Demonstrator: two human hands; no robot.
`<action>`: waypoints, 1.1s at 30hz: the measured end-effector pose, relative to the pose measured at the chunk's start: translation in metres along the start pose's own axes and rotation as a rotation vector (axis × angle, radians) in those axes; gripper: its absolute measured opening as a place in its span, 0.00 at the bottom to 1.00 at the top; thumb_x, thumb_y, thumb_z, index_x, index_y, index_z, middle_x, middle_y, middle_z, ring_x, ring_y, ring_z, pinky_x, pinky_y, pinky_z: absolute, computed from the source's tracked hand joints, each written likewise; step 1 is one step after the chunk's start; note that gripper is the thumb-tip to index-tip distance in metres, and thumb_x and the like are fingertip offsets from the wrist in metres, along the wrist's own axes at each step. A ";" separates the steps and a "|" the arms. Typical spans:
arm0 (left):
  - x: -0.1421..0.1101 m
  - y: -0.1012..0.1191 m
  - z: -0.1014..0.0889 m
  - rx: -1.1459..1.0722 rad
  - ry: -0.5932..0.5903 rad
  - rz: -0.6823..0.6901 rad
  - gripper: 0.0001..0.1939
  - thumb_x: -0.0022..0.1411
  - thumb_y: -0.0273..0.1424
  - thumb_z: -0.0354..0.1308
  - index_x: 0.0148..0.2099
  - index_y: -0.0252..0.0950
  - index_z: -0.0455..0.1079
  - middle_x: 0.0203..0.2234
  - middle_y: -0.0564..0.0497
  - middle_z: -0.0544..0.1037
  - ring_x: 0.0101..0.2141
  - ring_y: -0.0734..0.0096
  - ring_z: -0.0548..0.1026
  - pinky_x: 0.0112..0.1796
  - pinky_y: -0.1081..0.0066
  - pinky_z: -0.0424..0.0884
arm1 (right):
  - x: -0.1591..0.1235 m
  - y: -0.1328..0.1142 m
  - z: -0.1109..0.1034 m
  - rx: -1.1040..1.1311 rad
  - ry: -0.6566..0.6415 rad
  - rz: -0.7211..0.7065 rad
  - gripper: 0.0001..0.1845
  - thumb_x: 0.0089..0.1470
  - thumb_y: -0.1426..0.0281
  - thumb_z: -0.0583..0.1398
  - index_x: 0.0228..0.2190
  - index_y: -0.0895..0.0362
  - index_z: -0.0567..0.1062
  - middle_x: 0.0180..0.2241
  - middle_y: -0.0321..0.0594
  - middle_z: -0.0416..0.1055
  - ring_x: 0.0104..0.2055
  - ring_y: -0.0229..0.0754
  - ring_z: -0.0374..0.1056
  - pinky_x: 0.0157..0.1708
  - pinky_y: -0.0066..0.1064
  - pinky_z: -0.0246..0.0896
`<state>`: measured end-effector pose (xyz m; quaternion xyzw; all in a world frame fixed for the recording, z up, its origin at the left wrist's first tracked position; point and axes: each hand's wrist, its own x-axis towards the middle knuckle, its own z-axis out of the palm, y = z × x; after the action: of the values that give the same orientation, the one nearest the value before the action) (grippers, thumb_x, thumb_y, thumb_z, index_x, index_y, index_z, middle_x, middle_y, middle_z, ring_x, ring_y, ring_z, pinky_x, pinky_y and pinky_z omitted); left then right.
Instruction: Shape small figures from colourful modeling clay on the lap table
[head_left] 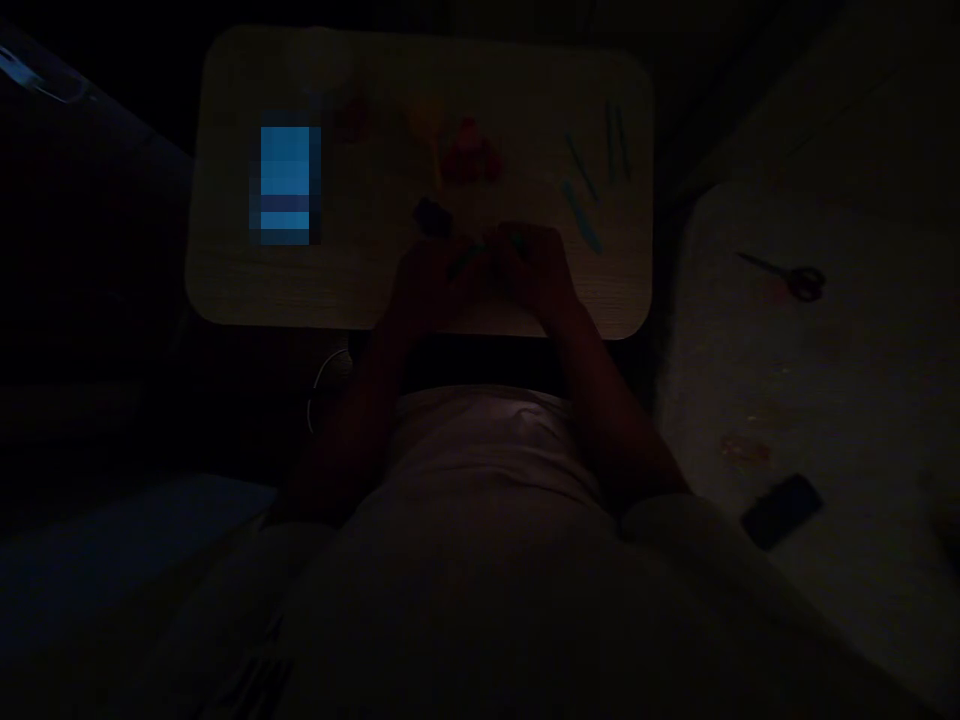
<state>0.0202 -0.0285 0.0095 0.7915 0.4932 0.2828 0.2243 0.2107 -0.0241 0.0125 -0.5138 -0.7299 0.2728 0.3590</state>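
Observation:
The scene is very dark. My left hand (429, 280) and my right hand (538, 270) meet over the near edge of a small wooden table (225, 290). Both have their fingers curled around a small greenish thing (466, 258) held between them; I cannot make out what it is. A small dark object (433, 216) lies just beyond my left hand. A red lump (469, 158) sits further back at the table's middle.
A lit blue screen (285, 185) lies on the table's left. Several thin teal sticks (581, 195) lie on its right. Scissors with red handles (787, 275) and a dark phone (781, 510) rest on a pale surface to the right.

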 end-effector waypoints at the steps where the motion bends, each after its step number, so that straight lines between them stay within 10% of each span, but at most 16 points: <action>1: 0.000 0.000 0.000 -0.002 0.000 -0.002 0.26 0.75 0.54 0.50 0.36 0.40 0.73 0.29 0.45 0.79 0.36 0.56 0.78 0.39 0.61 0.72 | 0.000 0.000 0.000 0.006 0.005 -0.015 0.33 0.75 0.43 0.50 0.24 0.50 0.65 0.26 0.39 0.70 0.32 0.49 0.69 0.38 0.42 0.64; 33: -0.001 -0.002 0.001 -0.042 0.018 -0.007 0.29 0.74 0.58 0.49 0.36 0.39 0.73 0.28 0.45 0.78 0.34 0.56 0.78 0.40 0.61 0.71 | -0.001 -0.001 0.000 0.048 -0.009 0.049 0.32 0.72 0.42 0.53 0.24 0.50 0.67 0.26 0.39 0.69 0.35 0.50 0.71 0.42 0.42 0.69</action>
<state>0.0194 -0.0288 0.0073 0.7823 0.4920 0.2994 0.2371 0.2101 -0.0254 0.0128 -0.5213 -0.7121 0.3013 0.3610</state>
